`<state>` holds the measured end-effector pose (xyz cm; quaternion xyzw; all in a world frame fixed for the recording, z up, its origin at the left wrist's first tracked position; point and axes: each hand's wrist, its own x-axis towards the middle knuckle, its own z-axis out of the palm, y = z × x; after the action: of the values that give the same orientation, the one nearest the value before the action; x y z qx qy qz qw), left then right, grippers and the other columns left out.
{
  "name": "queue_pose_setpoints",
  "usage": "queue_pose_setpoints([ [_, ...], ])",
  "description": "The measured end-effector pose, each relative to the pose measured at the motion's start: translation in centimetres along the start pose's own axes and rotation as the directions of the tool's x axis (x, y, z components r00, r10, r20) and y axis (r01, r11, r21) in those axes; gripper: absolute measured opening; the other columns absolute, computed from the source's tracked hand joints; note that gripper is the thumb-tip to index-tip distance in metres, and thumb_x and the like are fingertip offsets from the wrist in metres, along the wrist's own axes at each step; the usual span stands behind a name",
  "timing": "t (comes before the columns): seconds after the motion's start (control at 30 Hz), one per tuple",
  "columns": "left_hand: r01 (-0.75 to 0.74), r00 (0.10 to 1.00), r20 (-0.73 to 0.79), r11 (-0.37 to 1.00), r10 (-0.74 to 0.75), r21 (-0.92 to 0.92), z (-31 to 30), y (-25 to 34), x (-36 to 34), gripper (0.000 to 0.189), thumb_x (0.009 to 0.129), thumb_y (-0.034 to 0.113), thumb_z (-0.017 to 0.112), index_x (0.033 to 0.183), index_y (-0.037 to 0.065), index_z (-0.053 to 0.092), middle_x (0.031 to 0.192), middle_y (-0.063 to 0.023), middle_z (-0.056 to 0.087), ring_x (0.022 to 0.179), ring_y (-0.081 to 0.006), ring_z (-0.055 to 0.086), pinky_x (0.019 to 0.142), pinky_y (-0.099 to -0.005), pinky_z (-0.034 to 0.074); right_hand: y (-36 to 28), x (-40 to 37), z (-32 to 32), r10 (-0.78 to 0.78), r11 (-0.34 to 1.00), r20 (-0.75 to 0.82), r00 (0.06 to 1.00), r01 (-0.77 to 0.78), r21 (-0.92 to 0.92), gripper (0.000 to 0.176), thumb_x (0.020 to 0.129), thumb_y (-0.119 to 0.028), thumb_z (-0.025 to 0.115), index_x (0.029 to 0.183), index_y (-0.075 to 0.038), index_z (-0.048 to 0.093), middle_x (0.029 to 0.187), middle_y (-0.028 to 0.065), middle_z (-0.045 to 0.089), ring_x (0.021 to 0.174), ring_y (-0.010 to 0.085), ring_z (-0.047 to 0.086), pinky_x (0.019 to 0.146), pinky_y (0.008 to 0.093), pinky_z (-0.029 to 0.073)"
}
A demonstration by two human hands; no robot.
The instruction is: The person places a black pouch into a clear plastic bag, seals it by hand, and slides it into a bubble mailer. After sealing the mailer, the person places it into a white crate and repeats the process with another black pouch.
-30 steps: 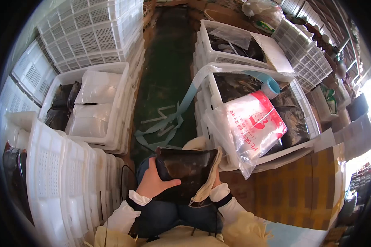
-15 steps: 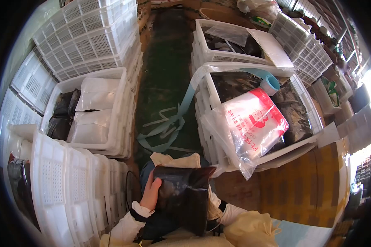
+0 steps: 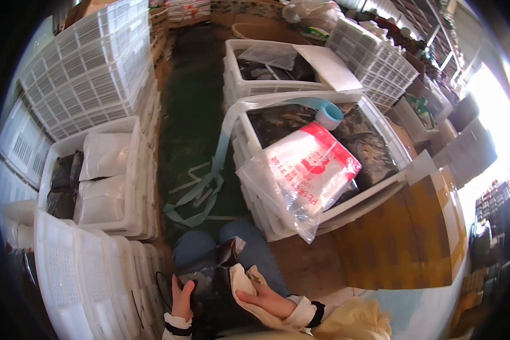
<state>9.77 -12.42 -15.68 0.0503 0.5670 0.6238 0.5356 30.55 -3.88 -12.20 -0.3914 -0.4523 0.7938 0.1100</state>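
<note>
A dark, glossy plastic bag (image 3: 209, 273) lies low over the person's lap. My left hand (image 3: 182, 297) grips its left side, with the thumb on top. My right hand (image 3: 269, 301) is closed on a cream cloth (image 3: 242, 281), which rests against the bag's right side. Ahead and to the right, a clear packet with red and white printing (image 3: 314, 164) lies on a white crate (image 3: 399, 144) of dark bags. A roll of light blue tape (image 3: 328, 115) sits beside the packet, and a long strip trails down to the floor.
On the left, a white crate (image 3: 131, 175) holds white packets (image 3: 105, 156) and dark bags. Stacked white crates (image 3: 85, 68) rise behind it, with more crates (image 3: 79, 277) nearer. A box covered in brown tape (image 3: 402, 238) stands at the right. Another crate (image 3: 232, 62) is farther ahead.
The dark bag has moved lower and to the left and is tilted. My right hand, hidden behind the bag before, now shows with the cream cloth. The whole view has shifted.
</note>
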Motion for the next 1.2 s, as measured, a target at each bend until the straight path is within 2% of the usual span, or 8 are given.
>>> queue_pose_setpoints([
  [0.07, -0.055, 0.998, 0.011, 0.997, 0.055, 0.056, 0.4, 0.0, 0.8, 0.081, 0.070, 0.030, 0.078, 0.132, 0.005, 0.032, 0.123, -0.0118, 0.046, 0.113, -0.0254, 0.047, 0.094, -0.0361, 0.039, -2.6, -0.5, -0.4, -0.147, 0.944, -0.153, 0.977, 0.092, -0.318, 0.049, 0.088, -0.041, 0.058, 0.112, 0.001, 0.055, 0.093, 0.0094, 0.062, 0.081, 0.0131, 0.053, 0.073, 0.0288, 0.044],
  [0.27, -0.327, 0.943, 0.141, 0.920, 0.302, 0.217, 3.0, 1.8, 3.6, 0.103, 0.060, 0.031, 0.085, 0.138, 0.005, 0.023, 0.130, -0.0131, 0.039, 0.120, -0.0250, 0.039, 0.100, -0.0345, 0.032, -0.7, 2.5, -4.2, -0.306, 0.906, -0.387, 0.870, 0.142, -0.398, 0.038, 0.086, -0.032, 0.061, 0.081, 0.006, 0.058, 0.059, 0.0159, 0.052, 0.057, 0.0141, 0.043, 0.057, 0.0338, 0.044],
  [0.4, -0.537, 0.834, 0.159, 0.711, 0.528, 0.454, 6.1, 2.4, 4.0, 0.100, 0.062, 0.024, 0.083, 0.139, 0.007, 0.022, 0.136, -0.0150, 0.032, 0.122, -0.0262, 0.036, 0.104, -0.0354, 0.028, -0.7, 3.3, -5.0, -0.406, 0.876, -0.450, 0.796, 0.198, -0.440, 0.034, 0.085, -0.027, 0.063, 0.080, 0.006, 0.059, 0.057, 0.0129, 0.051, 0.056, 0.0111, 0.043, 0.055, 0.0334, 0.043],
  [0.8, -0.373, 0.922, 0.156, 0.702, 0.356, 0.607, 5.6, 3.8, 3.5, 0.091, 0.076, 0.028, 0.072, 0.141, 0.006, 0.014, 0.127, -0.0245, 0.043, 0.118, -0.0336, 0.044, 0.101, -0.0361, 0.031, -8.0, -6.6, -4.9, -0.300, 0.925, -0.531, 0.792, 0.107, -0.364, 0.018, 0.086, -0.012, 0.062, 0.098, 0.002, 0.063, 0.067, -0.0001, 0.059, 0.062, 0.0039, 0.050, 0.055, 0.0231, 0.043],
  [0.87, -0.382, 0.904, 0.172, 0.561, 0.391, 0.735, 5.2, 3.4, 3.5, 0.087, 0.081, 0.035, 0.066, 0.141, 0.004, 0.011, 0.111, -0.0277, 0.052, 0.106, -0.0390, 0.052, 0.092, -0.0391, 0.039, -9.0, -8.6, -6.5, -0.616, 0.745, -0.500, 0.609, 0.244, -0.621, 0.015, 0.084, -0.010, 0.063, 0.094, 0.001, 0.060, 0.075, 0.0020, 0.057, 0.068, 0.0070, 0.051, 0.059, 0.0235, 0.044],
  [0.93, -0.320, 0.920, 0.168, 0.434, 0.354, 0.842, 5.3, 3.6, 3.1, 0.083, 0.084, 0.040, 0.059, 0.141, 0.003, 0.010, 0.094, -0.0294, 0.058, 0.092, -0.0433, 0.057, 0.082, -0.0425, 0.044, -9.9, -10.3, -9.4, -0.854, 0.481, -0.512, -0.094, 0.233, -0.845, 0.014, 0.085, -0.007, 0.062, 0.084, -0.004, 0.048, 0.084, 0.0031, 0.042, 0.076, 0.0127, 0.046, 0.066, 0.0268, 0.043],
  [1.1, -0.258, 0.925, 0.163, 0.250, 0.344, 0.933, 5.9, 4.5, 3.1, 0.075, 0.090, 0.044, 0.045, 0.140, -0.001, 0.011, 0.064, -0.0267, 0.058, 0.063, -0.0457, 0.057, 0.060, -0.0494, 0.045, -23.3, -14.5, -12.3, -0.591, 0.252, -0.376, -0.714, 0.279, -0.927, 0.024, 0.093, -0.015, 0.053, 0.101, 0.006, 0.060, 0.079, 0.0039, 0.062, 0.071, 0.0099, 0.056, 0.062, 0.0240, 0.045],
  [1.2, -0.284, 0.896, 0.169, 0.238, 0.410, 0.929, 5.9, 3.3, 3.5, 0.068, 0.092, 0.042, 0.041, 0.139, 0.000, 0.015, 0.066, -0.0275, 0.058, 0.065, -0.0463, 0.057, 0.061, -0.0500, 0.044, -23.3, -13.3, -20.2, -0.830, 0.260, -0.250, -0.498, 0.051, -0.964, 0.037, 0.089, -0.017, 0.056, 0.117, 0.006, 0.052, 0.098, 0.0164, 0.062, 0.081, 0.0195, 0.061, 0.070, 0.0294, 0.048],
])
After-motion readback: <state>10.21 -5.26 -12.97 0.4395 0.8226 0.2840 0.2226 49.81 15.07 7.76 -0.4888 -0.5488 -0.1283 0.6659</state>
